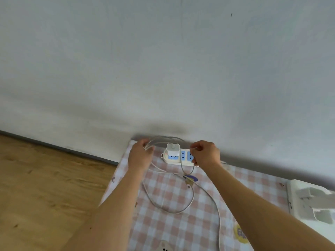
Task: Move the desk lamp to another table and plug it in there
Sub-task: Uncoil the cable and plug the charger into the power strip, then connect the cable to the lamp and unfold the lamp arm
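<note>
Now left hand, right hand grip cable; charger sits in power strip.

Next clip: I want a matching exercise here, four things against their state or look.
1 adapter
2 left hand
3 right hand
4 tablecloth

a pinches a cable at the strip's right end
b pink checks
c plugged into the strip
d grips cable loops

Pairs: 1-c, 2-d, 3-a, 4-b

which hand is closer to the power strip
Right. The right hand overlaps the power strip's right end, pinching the cable; the left hand sits just off its left end, gripping the cable's loops.
</note>
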`<state>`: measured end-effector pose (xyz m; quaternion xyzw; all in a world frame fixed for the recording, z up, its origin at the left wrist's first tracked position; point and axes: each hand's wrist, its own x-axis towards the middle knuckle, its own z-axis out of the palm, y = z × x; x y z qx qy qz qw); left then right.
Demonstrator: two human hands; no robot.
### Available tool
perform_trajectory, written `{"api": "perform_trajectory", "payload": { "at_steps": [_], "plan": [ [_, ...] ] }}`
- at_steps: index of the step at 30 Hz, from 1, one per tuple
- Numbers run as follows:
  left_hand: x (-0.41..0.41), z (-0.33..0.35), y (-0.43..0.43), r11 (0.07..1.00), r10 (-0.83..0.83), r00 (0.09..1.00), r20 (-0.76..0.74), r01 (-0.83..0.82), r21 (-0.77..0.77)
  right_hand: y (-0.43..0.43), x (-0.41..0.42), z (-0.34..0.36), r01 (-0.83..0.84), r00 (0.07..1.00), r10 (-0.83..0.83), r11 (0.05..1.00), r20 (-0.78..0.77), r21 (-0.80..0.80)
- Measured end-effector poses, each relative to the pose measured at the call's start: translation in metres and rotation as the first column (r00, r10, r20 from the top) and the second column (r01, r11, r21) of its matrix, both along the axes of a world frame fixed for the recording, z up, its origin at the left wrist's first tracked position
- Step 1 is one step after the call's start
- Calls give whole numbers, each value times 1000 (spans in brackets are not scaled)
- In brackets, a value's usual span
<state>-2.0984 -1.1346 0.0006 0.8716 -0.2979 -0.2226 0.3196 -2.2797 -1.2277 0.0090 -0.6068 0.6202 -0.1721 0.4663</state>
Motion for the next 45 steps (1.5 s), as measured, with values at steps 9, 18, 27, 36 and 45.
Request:
{"api": "perform_trajectory", "payload": {
  "at_steps": [9, 18, 27, 36, 45],
  "plan": [
    [-1, -10, 6, 966, -166, 938, 305, 93, 240, -4, 0, -10, -124, 986, 120, 992, -117, -31],
    [-45, 21, -14, 819, -312, 703, 639, 540, -193, -1, -59, -17, 124, 981, -147, 977, -126, -174],
    [-145, 11, -25, 508, -857, 478, 191, 845, 167, 34, -135, -14, 210, 972, -220, 971, -87, -117],
    [-236, -10, -4, -128, -977, -15, -211, 836, 534, 76, -222, -11, 374, 922, -381, 922, -60, -103],
    [-258, -8, -4, -183, -958, -22, -286, 815, 549, 96, -269, -12, 480, 874, -484, 874, -48, -79]
  ]
}}
